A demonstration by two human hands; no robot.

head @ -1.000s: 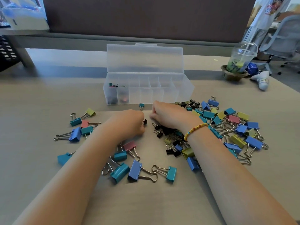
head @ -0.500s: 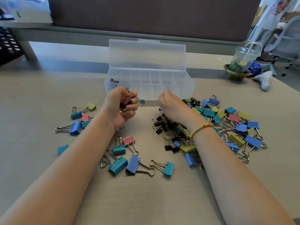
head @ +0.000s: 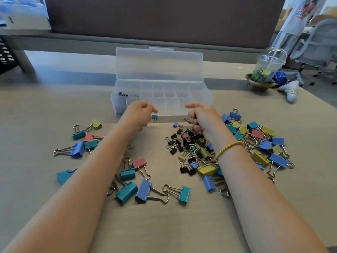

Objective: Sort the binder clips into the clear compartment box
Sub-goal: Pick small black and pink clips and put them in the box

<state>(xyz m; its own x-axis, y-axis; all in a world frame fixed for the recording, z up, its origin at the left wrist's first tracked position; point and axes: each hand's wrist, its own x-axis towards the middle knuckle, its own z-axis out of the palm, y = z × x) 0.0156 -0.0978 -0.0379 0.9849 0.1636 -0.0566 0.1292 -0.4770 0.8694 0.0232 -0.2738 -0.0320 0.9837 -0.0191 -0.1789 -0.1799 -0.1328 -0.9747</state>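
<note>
Item: clear compartment box (head: 200, 99), lid raised, at the far centre of the table (head: 36, 110); a few small clips are seen in its leftmost cells. Binder clips (head: 187, 143): loose, small black ones heaped centre-right, larger coloured ones spread to either side. Left hand (head: 138, 114): fingers curled before the box front; contents cannot be told. Right hand (head: 202, 115): curled over the heap, small clips apparently pinched. Risk: clips held loosely may be dropped short or into a wrong cell.
</note>
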